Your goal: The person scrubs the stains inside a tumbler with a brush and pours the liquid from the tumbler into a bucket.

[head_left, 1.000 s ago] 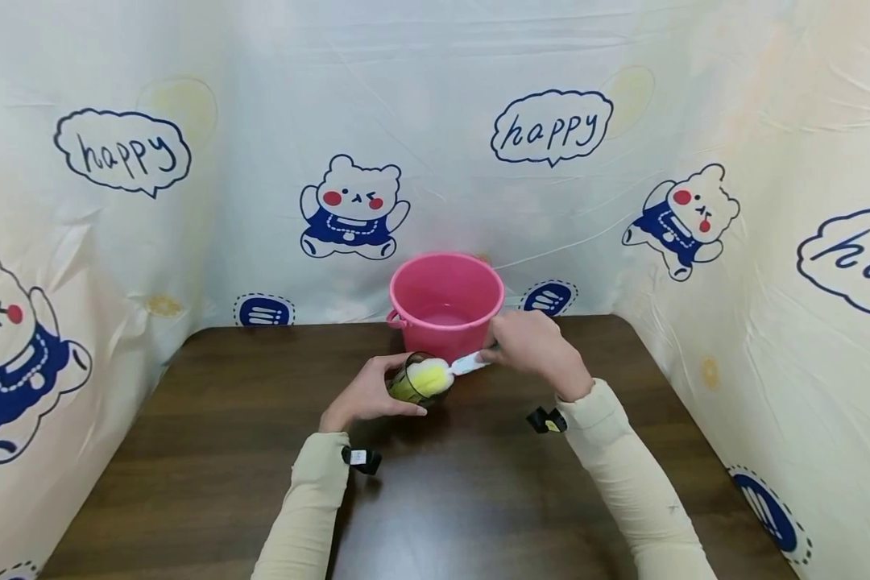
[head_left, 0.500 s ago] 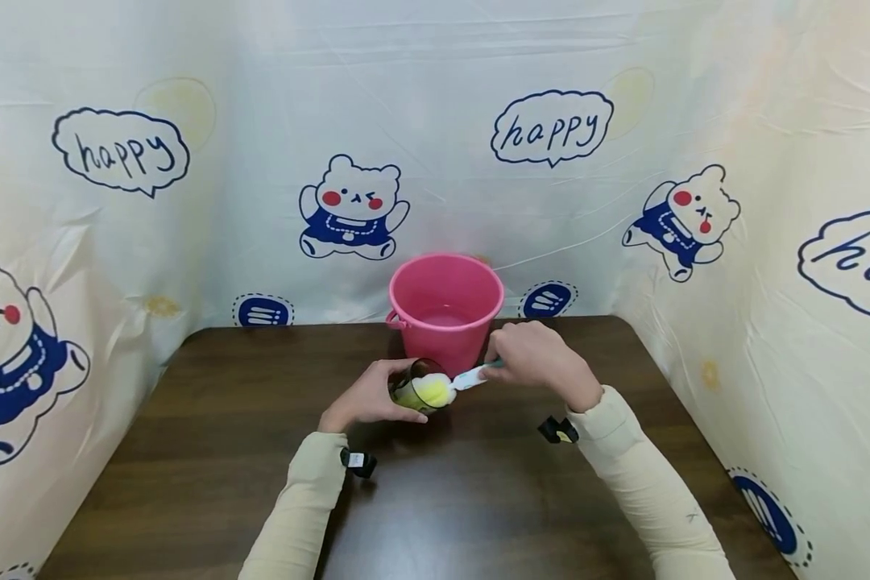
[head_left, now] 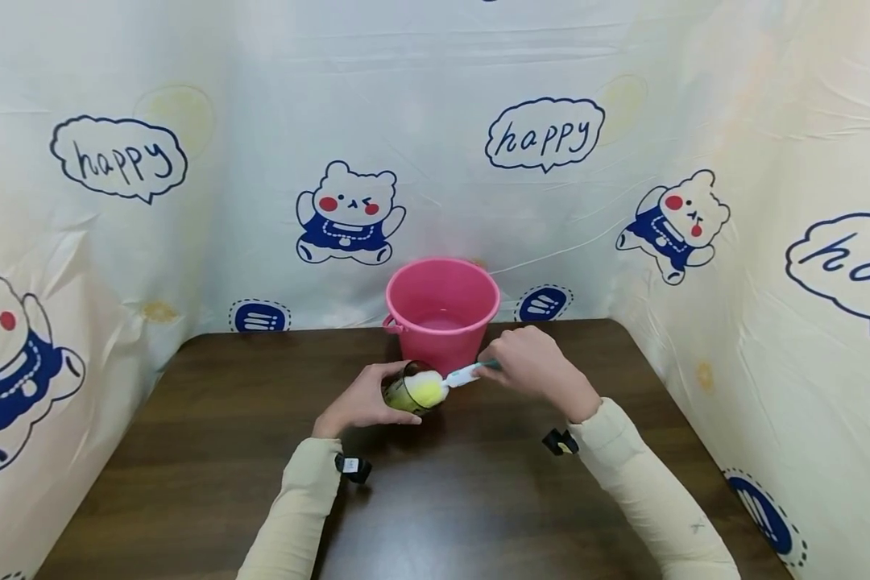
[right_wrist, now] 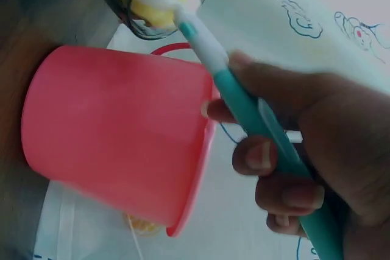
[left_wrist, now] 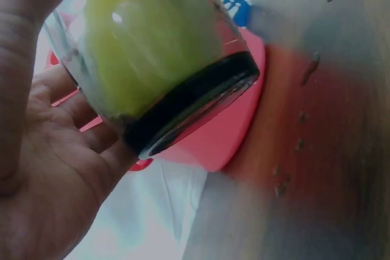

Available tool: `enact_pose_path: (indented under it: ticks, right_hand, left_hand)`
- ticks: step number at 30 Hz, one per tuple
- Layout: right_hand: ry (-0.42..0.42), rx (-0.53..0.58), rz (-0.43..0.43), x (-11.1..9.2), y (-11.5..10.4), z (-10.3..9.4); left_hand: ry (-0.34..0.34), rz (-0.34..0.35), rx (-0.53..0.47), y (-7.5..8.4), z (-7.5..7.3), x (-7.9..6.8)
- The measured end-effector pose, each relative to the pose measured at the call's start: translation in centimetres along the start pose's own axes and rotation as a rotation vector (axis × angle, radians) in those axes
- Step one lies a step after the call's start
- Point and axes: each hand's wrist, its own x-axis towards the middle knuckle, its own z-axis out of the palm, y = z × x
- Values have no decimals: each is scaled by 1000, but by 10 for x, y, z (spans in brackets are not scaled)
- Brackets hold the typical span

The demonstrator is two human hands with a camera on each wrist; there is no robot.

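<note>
My left hand (head_left: 366,400) grips a clear, dark-tinted drinking glass (left_wrist: 164,47) round its side, tilted with its mouth toward the right. A sponge bottle brush with a yellow and white head (head_left: 426,389) sits inside the glass, the sponge showing yellow through the wall in the left wrist view. The brush's white and teal handle (right_wrist: 241,105) runs out of the mouth, and my right hand (head_left: 532,366) holds it with fingers curled round it. Both hands are above the table, in front of the pink bucket (head_left: 445,346).
The pink bucket stands at the back of the dark wooden table (head_left: 435,515), close to a printed cloth (head_left: 449,80) that hangs behind and at both sides. Several water drops (left_wrist: 311,68) lie on the tabletop in the left wrist view.
The brush head has shifted slightly within the glass mouth as the right hand moved a little down and toward me. The left hand still holds the glass; the whole head view has shifted slightly.
</note>
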Motion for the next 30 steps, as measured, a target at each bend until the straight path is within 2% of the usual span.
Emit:
enact_pose_path:
  ticks: [7,12,19,25,30]
  right_hand:
    - [-83,45,72,-1,-6,-8]
    - [-44,31,75,-1,-9,-8]
    - [-119,46,123,0,-12,-13]
    - [-82,44,111,2,-13,-14]
    - [-148,120,140,-1,-12,-15]
  left_hand:
    - [14,14,0,1,5,2]
    - [3,10,-21,-1,8,1]
    - [27,27,-31,-2,12,1]
    - [32,25,-35,-4,16,-1]
    - [54,51,-31,-6,17,1]
